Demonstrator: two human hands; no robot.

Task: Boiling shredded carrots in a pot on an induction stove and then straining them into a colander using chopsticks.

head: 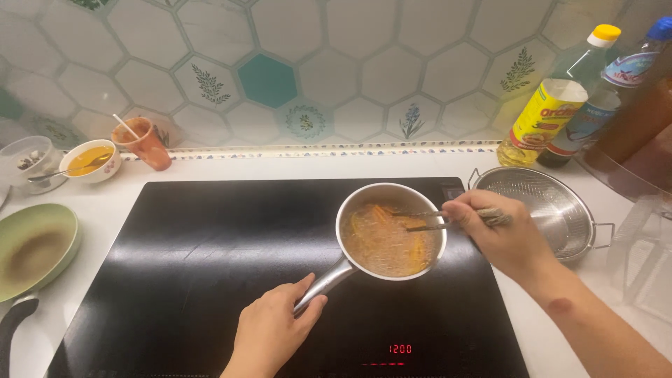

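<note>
A small steel saucepan [434, 217] stands on the black induction hob [210, 259], filled with bubbling orange-brown liquid and orange pieces [381, 241]. My left hand [273, 332] grips the pan's metal handle [325, 280] at the front. My right hand [493, 234] holds a pair of chopsticks [427, 220] whose tips reach into the pan from the right.
A steel mesh colander [553, 203] sits right of the hob. Bottles of oil and sauce [553, 105] stand at the back right. At the left are a green plate [38, 245], a white bowl with yellow sauce and a spoon [89, 161], and an orange cup [147, 143].
</note>
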